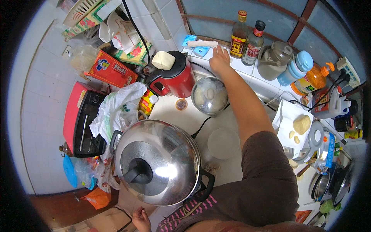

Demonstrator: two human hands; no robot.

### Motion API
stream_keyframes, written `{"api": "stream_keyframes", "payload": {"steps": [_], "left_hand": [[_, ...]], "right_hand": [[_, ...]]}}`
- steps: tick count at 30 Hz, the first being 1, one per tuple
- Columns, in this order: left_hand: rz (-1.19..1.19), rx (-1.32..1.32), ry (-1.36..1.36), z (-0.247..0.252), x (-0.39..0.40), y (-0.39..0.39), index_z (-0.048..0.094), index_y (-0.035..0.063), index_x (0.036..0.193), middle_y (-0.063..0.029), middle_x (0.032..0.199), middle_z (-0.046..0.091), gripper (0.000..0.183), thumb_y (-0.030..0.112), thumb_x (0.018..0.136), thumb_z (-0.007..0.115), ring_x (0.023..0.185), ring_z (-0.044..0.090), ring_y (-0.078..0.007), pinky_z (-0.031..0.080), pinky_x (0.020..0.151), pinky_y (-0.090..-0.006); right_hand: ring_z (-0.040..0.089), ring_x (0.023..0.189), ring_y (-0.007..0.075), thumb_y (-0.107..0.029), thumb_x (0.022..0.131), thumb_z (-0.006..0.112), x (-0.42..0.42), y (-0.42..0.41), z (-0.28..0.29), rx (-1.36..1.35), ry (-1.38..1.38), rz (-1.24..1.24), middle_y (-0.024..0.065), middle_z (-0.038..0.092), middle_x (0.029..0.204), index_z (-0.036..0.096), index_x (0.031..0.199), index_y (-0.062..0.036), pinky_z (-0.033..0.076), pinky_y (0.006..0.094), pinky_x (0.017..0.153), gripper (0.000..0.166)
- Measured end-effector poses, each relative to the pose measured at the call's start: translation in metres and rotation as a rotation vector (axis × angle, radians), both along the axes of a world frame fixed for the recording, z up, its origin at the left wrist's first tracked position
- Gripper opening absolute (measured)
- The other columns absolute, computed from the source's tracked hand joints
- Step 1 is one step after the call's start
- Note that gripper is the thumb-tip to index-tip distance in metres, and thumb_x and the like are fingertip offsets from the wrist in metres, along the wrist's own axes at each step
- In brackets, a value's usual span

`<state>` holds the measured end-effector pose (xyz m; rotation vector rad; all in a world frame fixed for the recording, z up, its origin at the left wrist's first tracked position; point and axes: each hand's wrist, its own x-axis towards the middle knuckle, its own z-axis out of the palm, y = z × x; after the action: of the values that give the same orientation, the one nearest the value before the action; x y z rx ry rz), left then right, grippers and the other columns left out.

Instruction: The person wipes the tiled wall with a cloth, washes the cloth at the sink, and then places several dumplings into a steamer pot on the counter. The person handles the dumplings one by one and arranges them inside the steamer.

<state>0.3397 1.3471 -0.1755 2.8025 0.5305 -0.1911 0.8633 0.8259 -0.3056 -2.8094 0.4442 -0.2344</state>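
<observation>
My right hand (220,59) reaches over to the tiled ledge, its fingertips at the right end of a pale stick-like roll (203,43) that lies across blue and white packets (201,51). Whether the fingers grip the roll cannot be told. My left hand (141,220) hangs low near the bottom edge, holding nothing visible, its fingers partly curled. Between the hands stands a large lidded steel pot (158,162) with black handles. A small steel pot with a glass lid (210,95) sits below my right forearm, beside a red electric kettle (181,81) with a cream-coloured block (163,60) on its lid.
Sauce bottles (238,34), a blue flask (295,68) and an orange pump bottle (313,78) line the ledge. A red toaster oven (85,119) and plastic bags (118,107) stand left. A dough-like lump (301,124) rests on white paper at right. A power cord crosses the counter.
</observation>
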Motion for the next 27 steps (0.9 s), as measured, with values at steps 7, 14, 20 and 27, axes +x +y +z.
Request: {"api": "stream_keyframes", "payload": {"steps": [7, 14, 20, 27], "left_hand": [[-0.021, 0.005, -0.056, -0.001, -0.002, -0.006, 0.065, 0.0049, 0.105, -0.0159, 0.091, 0.067, 0.024, 0.021, 0.089, 0.056, 0.082, 0.067, -0.0259, 0.053, 0.071, -0.0349], [-0.117, 0.013, -0.136, -0.019, -0.002, -0.001, 0.064, 0.008, 0.106, -0.0154, 0.085, 0.068, 0.023, 0.021, 0.089, 0.057, 0.075, 0.067, -0.0262, 0.053, 0.065, -0.034], [-0.159, 0.059, -0.105, -0.013, 0.011, -0.01, 0.064, 0.0093, 0.106, -0.0151, 0.083, 0.068, 0.022, 0.022, 0.089, 0.059, 0.07, 0.067, -0.0262, 0.051, 0.06, -0.0352], [-0.13, -0.041, -0.128, -0.016, 0.01, -0.006, 0.064, 0.0061, 0.103, -0.0181, 0.088, 0.067, 0.021, 0.019, 0.089, 0.059, 0.076, 0.066, -0.0232, 0.051, 0.065, -0.0357]], "right_hand": [[0.034, 0.129, 0.0352, -0.015, 0.081, 0.045, -0.024, -0.005, -0.021, -0.109, -0.109, 0.207, 0.0105, 0.03, 0.146, 0.04, 0.136, -0.0067, 0.022, 0.0392, 0.11, 0.055], [0.036, 0.127, 0.035, -0.013, 0.081, 0.048, -0.028, 0.003, -0.024, -0.112, -0.27, 0.296, 0.0103, 0.038, 0.141, 0.047, 0.13, -0.0077, 0.026, 0.0434, 0.107, 0.05], [0.038, 0.124, 0.0348, -0.021, 0.084, 0.057, -0.052, 0.0, -0.02, -0.184, -0.25, 0.333, 0.0106, 0.036, 0.142, 0.043, 0.132, -0.008, 0.032, 0.0431, 0.103, 0.052], [0.032, 0.128, 0.0358, -0.03, 0.083, 0.058, -0.078, -0.003, -0.027, -0.119, -0.254, -0.002, 0.01, 0.034, 0.143, 0.047, 0.131, -0.0084, 0.025, 0.0477, 0.106, 0.053]]}}
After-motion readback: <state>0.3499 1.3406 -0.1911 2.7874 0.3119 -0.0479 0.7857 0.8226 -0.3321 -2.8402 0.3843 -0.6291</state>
